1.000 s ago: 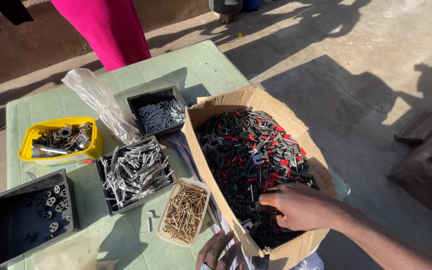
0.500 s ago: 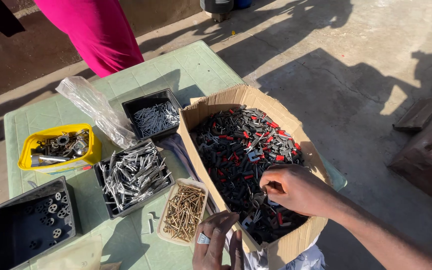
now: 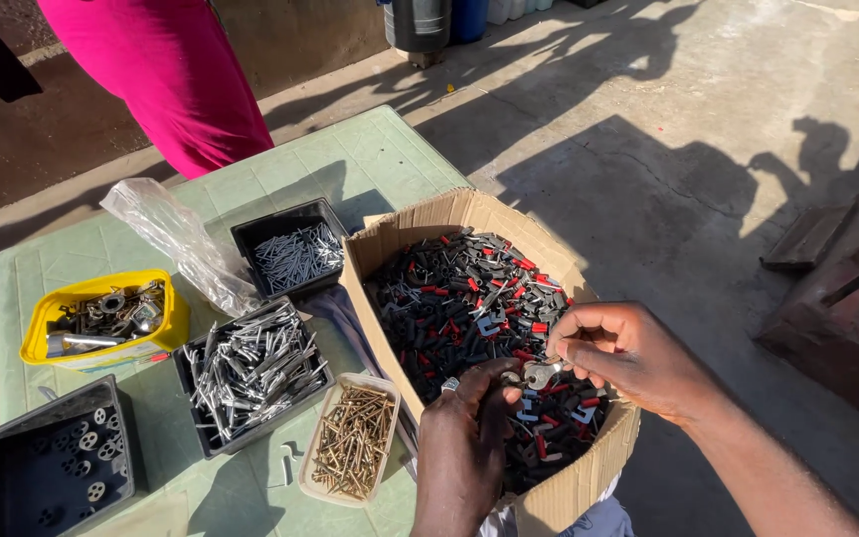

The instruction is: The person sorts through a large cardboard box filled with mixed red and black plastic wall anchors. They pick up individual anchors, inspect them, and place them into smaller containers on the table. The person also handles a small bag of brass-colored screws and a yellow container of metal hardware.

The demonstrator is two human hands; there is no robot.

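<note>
Far-left near corner of the green surface (image 3: 370,164): black tray (image 3: 12,487) with a few washers. Beyond it, yellow tub (image 3: 166,323) of mixed metal fittings. Centre: 2 black trays of silvery nails (image 3: 251,368), a small beige tray of brass screws (image 3: 350,443), a crumpled clear bag (image 3: 176,239); each kind sits apart, likely sorted. Right: open cardboard box (image 3: 569,487) of black and red cable lugs (image 3: 459,298). Above it, left hand (image 3: 464,447) and right hand (image 3: 633,353) meet, each grip pinched shut on 1 small metal lug (image 3: 541,375), held up between the fingertips, seemingly for inspection.
</note>
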